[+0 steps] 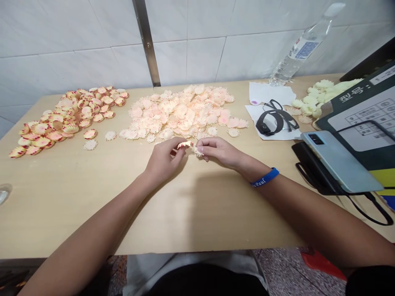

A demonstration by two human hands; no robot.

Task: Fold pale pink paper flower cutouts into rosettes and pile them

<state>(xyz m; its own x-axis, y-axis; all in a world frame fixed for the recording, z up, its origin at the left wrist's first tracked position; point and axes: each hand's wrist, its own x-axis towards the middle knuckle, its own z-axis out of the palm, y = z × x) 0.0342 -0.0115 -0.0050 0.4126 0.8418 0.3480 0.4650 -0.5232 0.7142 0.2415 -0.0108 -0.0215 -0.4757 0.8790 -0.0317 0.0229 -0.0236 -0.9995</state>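
My left hand (165, 161) pinches a cream artificial flower piece with red-tipped petals (184, 144) between thumb and fingers. Close beside it, my right hand (217, 151) grips a pale scalloped flower piece (197, 151). The two pieces nearly meet above the table; whether they touch I cannot tell. Just behind the hands spreads a heap of flat pale-pink flower pieces (182, 109). To the left lies a pile of thicker, red-edged flowers (66, 113). A few single pieces, such as a pale one (90, 144), sit between the two piles.
At the right lie a phone (342, 160) on a black device with a cable, a black wristband (269, 122) on white paper, and pale yellow-green flower pieces (322, 96). A plastic bottle (304, 49) stands by the tiled wall. A printed box (364, 111) edges in at far right.
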